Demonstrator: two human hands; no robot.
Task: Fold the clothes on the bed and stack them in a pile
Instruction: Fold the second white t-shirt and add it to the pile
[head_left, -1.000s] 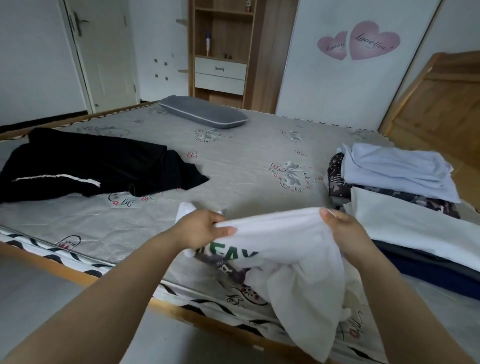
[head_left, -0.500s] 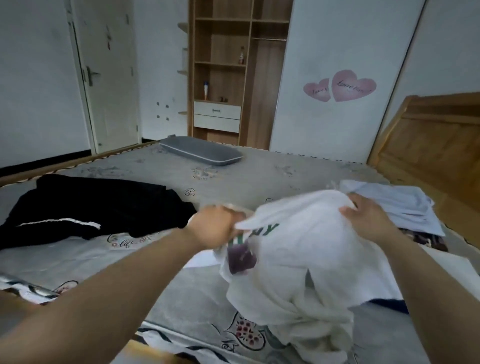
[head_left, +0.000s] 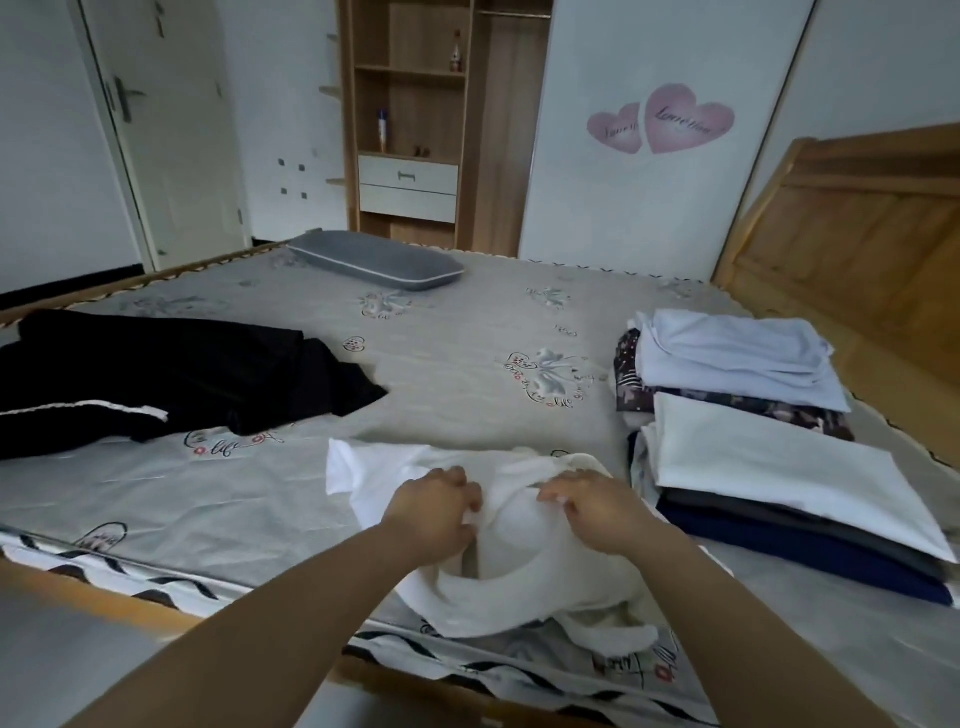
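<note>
- A wide bed with a pale grey printed sheet (head_left: 467, 332) and a wooden frame fills most of the view, running from the near edge to the far wall.
- A wooden headboard panel (head_left: 852, 249) leans at the far right, beside the bed.
- A tall wooden shelf unit with two white drawers (head_left: 410, 156) stands against the far wall, left of a white wall panel bearing two pink heart stickers (head_left: 662, 122).
- A white door (head_left: 171, 130) is at the far left.
- A spread-out black garment with a white stripe (head_left: 156, 374) lies on the left part of the bed, well apart from the hands.
- A stack of folded clothes (head_left: 779, 467) sits on the right side of the bed: a white piece on top at the near end over grey and navy layers, and further back a pale blue piece over a dark patterned one.
- A crumpled white T-shirt (head_left: 519, 571) lies on the near edge of the bed, just left of the stack, one sleeve reaching out to the left.
- A flat grey pillow with light piping (head_left: 379, 260) lies at the far side of the bed.
- The left hand (head_left: 436, 512) rests on the shirt, its fingers curled and pinching the white cloth.
- The right hand (head_left: 592, 506) is close beside it, fingers likewise curled into a fold of the same shirt.
</note>
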